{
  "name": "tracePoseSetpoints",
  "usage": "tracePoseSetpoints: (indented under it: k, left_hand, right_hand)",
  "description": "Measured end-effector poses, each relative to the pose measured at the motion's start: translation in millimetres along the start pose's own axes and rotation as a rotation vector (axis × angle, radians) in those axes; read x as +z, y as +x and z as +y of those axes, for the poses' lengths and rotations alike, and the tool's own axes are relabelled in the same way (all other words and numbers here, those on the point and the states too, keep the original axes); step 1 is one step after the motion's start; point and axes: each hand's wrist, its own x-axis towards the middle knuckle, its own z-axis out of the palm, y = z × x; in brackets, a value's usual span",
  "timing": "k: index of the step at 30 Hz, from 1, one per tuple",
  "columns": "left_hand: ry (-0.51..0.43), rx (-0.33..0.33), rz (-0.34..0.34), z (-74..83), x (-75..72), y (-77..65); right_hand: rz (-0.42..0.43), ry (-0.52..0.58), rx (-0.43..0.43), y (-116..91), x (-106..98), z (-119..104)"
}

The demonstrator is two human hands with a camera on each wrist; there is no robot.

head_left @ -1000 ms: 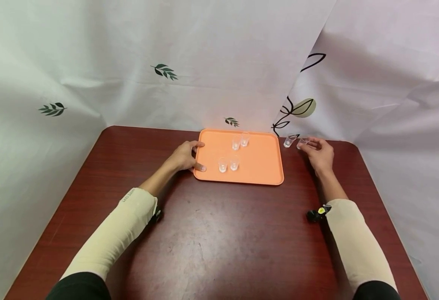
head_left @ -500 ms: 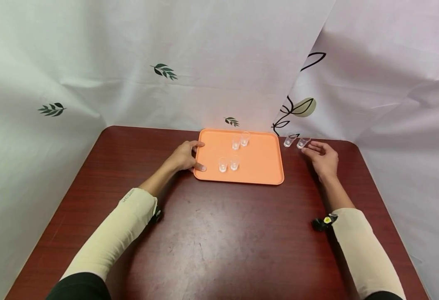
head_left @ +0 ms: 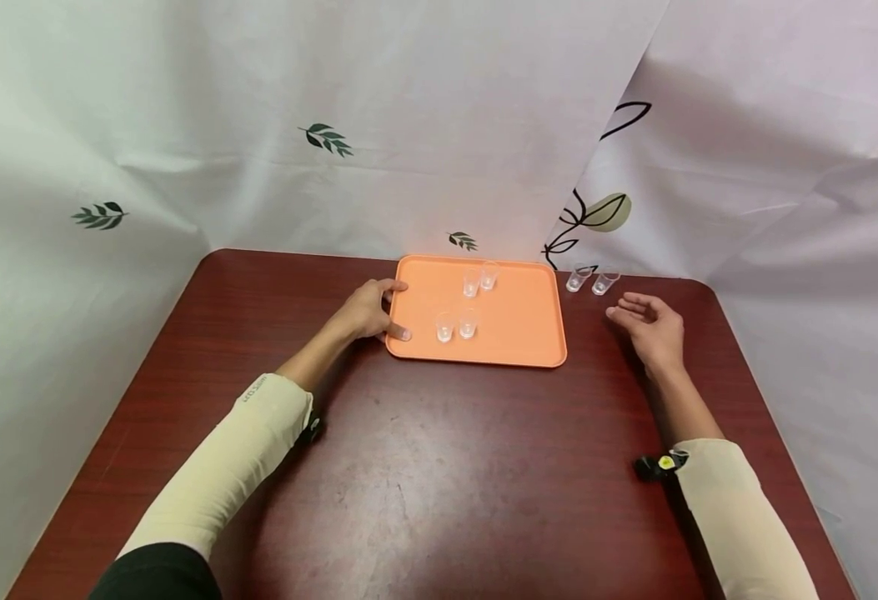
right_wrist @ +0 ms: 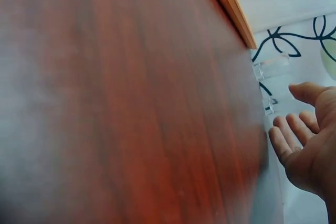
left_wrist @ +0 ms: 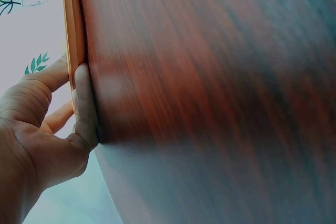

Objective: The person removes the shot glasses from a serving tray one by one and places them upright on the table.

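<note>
My left hand (head_left: pixel 363 312) grips the left end of an orange tray (head_left: pixel 524 312); the left wrist view shows the tray edge (left_wrist: pixel 75 19) between its thumb and fingers. Several small clear cups stand upright on the tray: a near pair, a left cup (head_left: pixel 444 328) and a right cup (head_left: pixel 468 324), and a far pair (head_left: pixel 471 285). Right of the tray, two more clear cups, one nearer the tray (head_left: pixel 578 278) and one farther right (head_left: pixel 604 282), stand on the table. Just short of that last cup, my right hand (head_left: pixel 654 335) hovers with loosely bent fingers, holding nothing.
The dark red wooden table (head_left: pixel 439 467) stretches in front of the tray to both arms. Close behind its far edge hangs a white curtain (head_left: pixel 423 125) with leaf prints, which also encloses the left and right sides.
My right hand has let go of the rightmost cup and drawn back toward me and slightly right. That cup stays standing beside its neighbour. The left hand keeps its hold on the tray.
</note>
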Motion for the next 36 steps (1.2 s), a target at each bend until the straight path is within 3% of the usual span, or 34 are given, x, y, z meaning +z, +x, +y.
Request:
tracePoseSetpoints:
  k: [10,15,21,27,36]
  left_hand:
    - [-0.005,0.001,-0.008,1.5,-0.5,1.2]
    - [0.013,-0.002,0.006,1.7,-0.9,-0.7]
    - [0.016,0.0,0.015,2.2,-0.9,-1.8]
    - [0.018,0.007,0.015,3.1,0.2,-1.0]
    - [0.02,0.004,0.015,1.4,0.6,-0.5]
  right_hand:
    - [-0.092,0.012,-0.043,-17,16,0]
    - [-0.128,-0.032,-0.082,-25,32,-6]
    - [-0.188,0.023,-0.102,-33,53,-15]
    - [-0.227,0.01,-0.136,-39,71,-23]
    - [-0.311,-0.003,-0.125,-45,99,-21]
